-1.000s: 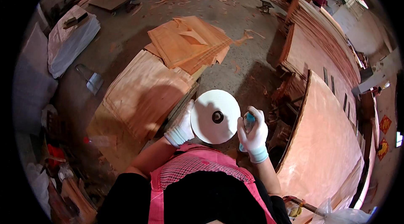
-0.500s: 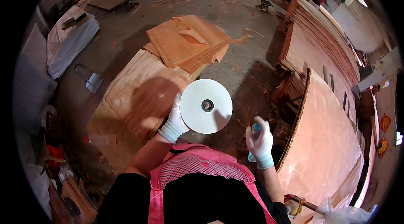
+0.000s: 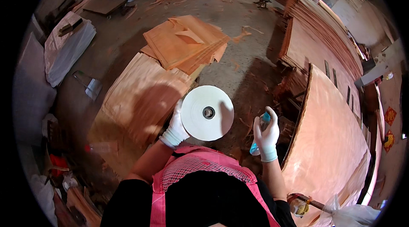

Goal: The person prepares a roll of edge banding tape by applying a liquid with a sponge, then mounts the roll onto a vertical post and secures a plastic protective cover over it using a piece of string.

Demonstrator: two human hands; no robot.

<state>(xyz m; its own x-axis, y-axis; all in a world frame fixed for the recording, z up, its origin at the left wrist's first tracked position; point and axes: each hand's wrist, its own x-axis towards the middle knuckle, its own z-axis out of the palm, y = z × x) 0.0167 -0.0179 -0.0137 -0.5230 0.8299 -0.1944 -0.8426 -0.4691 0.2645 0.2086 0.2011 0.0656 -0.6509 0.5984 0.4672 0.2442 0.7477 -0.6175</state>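
My left hand (image 3: pixel 174 127), in a white knit glove, grips the left edge of a large round roll of white tape (image 3: pixel 196 122). The roll's flat side faces up, and a dark-rimmed core shows in its middle. To the right, my gloved right hand (image 3: pixel 267 134) is curled, thumb and fingers bent. A narrow object with light-blue ends (image 3: pixel 254 148) sits in that hand, partly covered by the palm and fingers; its kind is hard to make out. The two hands are apart, with the roll in front of my pink apron (image 3: pixel 204 159).
Left of the roll lies a stack of pale veneer sheets (image 3: pixel 132 86), with redder sheets (image 3: pixel 183 43) beyond it. Tall veneer piles (image 3: pixel 324 137) stand close on my right. A wrapped block (image 3: pixel 68 50) and a metal-framed dustpan-like thing (image 3: pixel 92 88) are at the left.
The tape roll and my left hand have shifted slightly down in the picture. My right hand has moved a little right and up, the blue-ended object moving with it.
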